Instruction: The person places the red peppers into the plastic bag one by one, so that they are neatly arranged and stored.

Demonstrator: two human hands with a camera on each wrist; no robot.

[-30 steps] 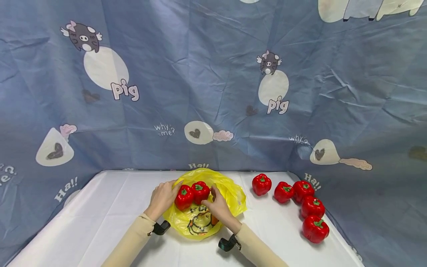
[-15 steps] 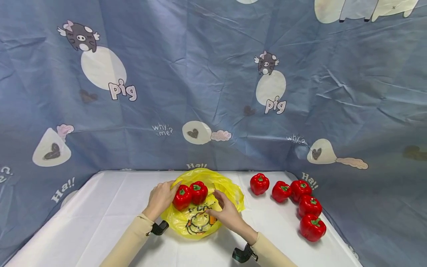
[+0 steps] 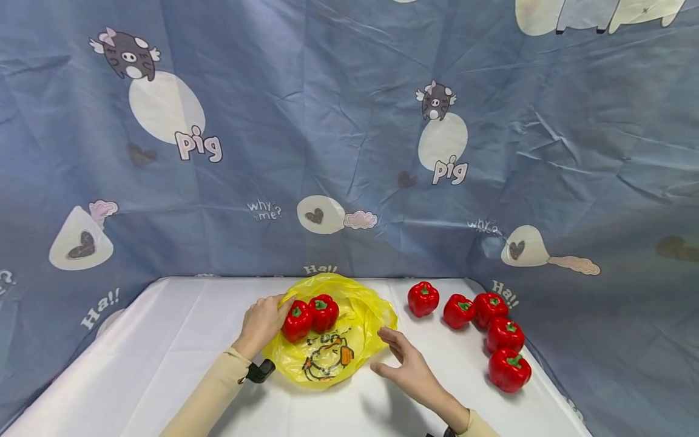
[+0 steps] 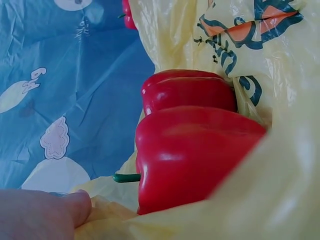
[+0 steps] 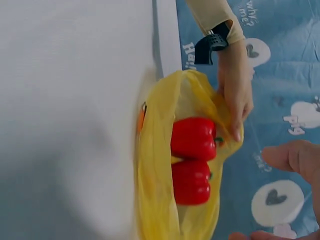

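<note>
Beside 2 peppers [image 3: 324, 314], the left hand [image 3: 263, 318] grips a yellow bag [image 3: 370, 311], right hand [image 3: 411, 366] free.

Blue cloth [image 3: 349, 139] behind white table [image 3: 311, 416]

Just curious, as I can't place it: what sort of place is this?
Probably a makeshift indoor work corner: a blue cartoon curtain hangs behind a white table, with red peppers in and beside a yellow bag.
</note>
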